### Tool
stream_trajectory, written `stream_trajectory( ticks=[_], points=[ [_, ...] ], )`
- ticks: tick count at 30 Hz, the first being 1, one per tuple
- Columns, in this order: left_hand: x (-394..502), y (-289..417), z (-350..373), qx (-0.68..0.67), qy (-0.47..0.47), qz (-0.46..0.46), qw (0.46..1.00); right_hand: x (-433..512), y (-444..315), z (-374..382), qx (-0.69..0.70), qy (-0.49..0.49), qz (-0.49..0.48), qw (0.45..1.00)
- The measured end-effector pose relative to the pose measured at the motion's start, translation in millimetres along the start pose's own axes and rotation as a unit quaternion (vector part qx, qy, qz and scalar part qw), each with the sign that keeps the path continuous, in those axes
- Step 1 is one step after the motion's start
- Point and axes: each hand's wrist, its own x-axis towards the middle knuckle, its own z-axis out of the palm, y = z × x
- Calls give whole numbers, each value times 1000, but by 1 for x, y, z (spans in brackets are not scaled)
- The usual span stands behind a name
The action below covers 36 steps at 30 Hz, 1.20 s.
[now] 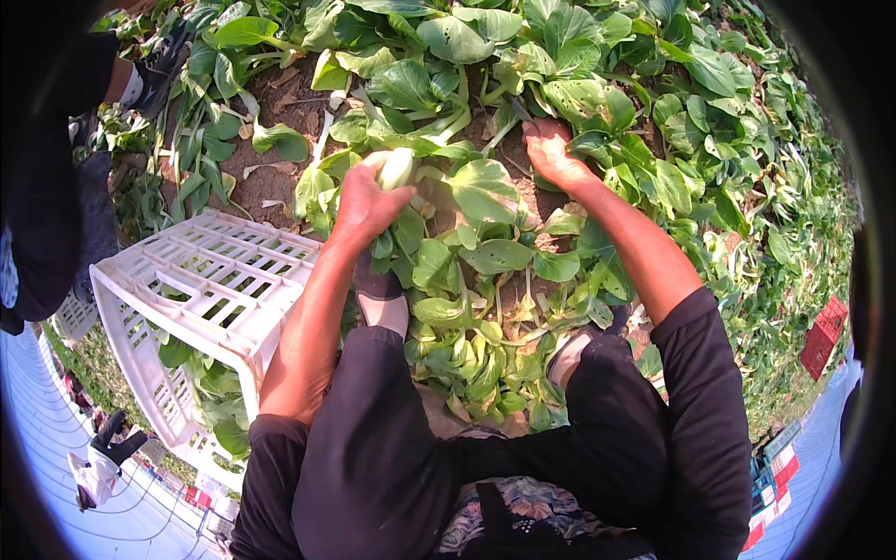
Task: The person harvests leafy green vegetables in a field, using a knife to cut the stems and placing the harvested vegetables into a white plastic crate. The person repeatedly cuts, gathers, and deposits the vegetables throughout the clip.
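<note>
My left hand (371, 199) is closed around the pale base of a leafy green vegetable, which looks like bok choy (396, 168); part of its leaves lies hidden under the hand. My right hand (549, 147) is low among the plants, its fingers around a knife whose metal blade (518, 108) points up and to the left, towards the stems of a standing plant. The knife's handle is hidden in the fist. Between the hands lie loose green leaves (483, 189), some with holes and yellowed edges, over brown soil.
A white plastic crate (217, 273) with greens inside stands tilted at my left. Cut leaves (455, 311) lie between my feet. Dense plants (700, 154) spread ahead and right. Another person's leg and shoe (150, 77) are at upper left. A red crate (824, 337) stands far right.
</note>
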Motion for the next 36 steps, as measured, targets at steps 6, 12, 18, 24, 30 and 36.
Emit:
stream_trajectory(
  ticks=[6, 12, 18, 24, 30, 36],
  points=[
    [-3, 10, 1, 62, 27, 88, 994, 14, 36, -88, 787, -180, 517, 286],
    [1, 10, 1, 68, 2, 36, 997, 30, 47, -157, 790, -164, 389, 446],
    [3, 4, 4, 100, 26, 56, 993, 51, 26, -74, 692, -233, 506, 460],
    [6, -1, 5, 106, 31, 49, 993, 48, 12, -50, 662, -268, 449, 537],
    [7, -2, 6, 95, 26, 44, 994, 51, 1, -23, 720, -109, 366, 580],
    [4, 3, 5, 114, 32, 50, 992, 46, 7, -25, 748, -238, 344, 515]
  ],
)
